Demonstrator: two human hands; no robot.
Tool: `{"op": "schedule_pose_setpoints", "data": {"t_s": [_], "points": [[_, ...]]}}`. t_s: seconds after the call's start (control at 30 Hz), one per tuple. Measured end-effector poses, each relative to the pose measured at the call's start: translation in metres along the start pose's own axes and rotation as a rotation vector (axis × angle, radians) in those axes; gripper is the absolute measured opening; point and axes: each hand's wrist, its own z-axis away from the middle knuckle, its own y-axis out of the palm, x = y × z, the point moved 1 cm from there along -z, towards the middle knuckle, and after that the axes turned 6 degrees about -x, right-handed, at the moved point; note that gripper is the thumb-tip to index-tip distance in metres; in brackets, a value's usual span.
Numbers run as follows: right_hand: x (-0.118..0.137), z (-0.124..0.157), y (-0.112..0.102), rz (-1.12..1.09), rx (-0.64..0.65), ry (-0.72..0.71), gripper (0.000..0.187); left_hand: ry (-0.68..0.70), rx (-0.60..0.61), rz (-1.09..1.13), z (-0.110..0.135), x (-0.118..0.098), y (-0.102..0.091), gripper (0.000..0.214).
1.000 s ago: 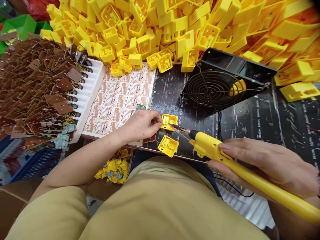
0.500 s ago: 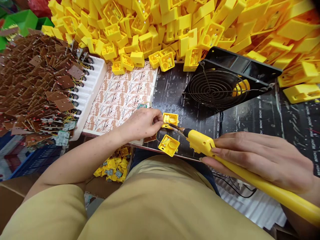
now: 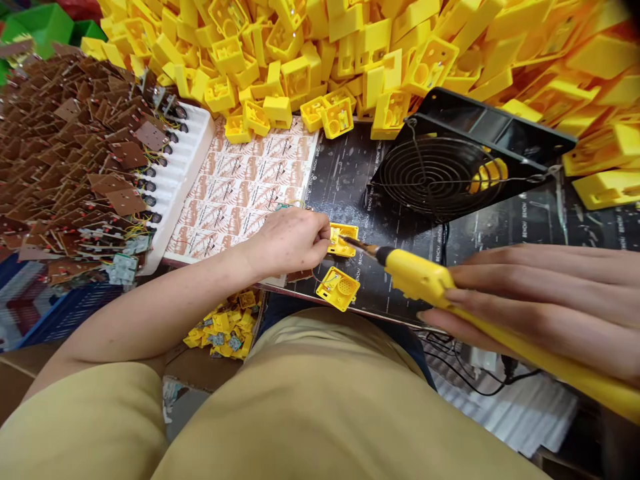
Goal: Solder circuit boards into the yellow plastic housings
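My right hand grips a yellow soldering iron, its tip pointing left at a small yellow plastic casing on the bench. My left hand is closed in a pinch at that casing's left edge; its fingertips hide what they hold, if anything. Nearer my body lies a second open yellow casing with a round grille and a thin wire inside. Part of a green circuit board shows behind my left hand, and a brown board lies partly under it.
A black fan with a wire guard stands to the right. Behind is a large heap of yellow casings. Many brown circuit boards are piled at left beside a white foam tray. Below the bench sit more yellow parts.
My right hand has drawn the soldering iron slightly right, away from the back casing. My left hand stays pinched at the casing's edge. The camera view has shifted a little.
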Motion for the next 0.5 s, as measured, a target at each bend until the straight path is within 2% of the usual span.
{"op": "schedule_pose_setpoints", "data": {"t_s": [0.1, 0.3, 0.43, 0.5], "points": [[0.000, 0.007, -0.003, 0.026, -0.008, -0.038, 0.011, 0.012, -0.009, -0.001, 0.000, 0.001, 0.000, 0.018], [0.003, 0.027, 0.000, -0.040, -0.061, 0.151, 0.029, 0.011, -0.020, -0.009, -0.001, 0.001, -0.001, 0.018], [0.003, 0.021, 0.002, -0.025, -0.101, 0.061, 0.020, 0.011, -0.022, -0.017, 0.000, 0.000, -0.001, 0.018], [0.003, 0.013, 0.002, -0.014, -0.079, 0.029, 0.015, 0.017, -0.032, -0.013, 0.001, 0.001, -0.001, 0.018]]}}
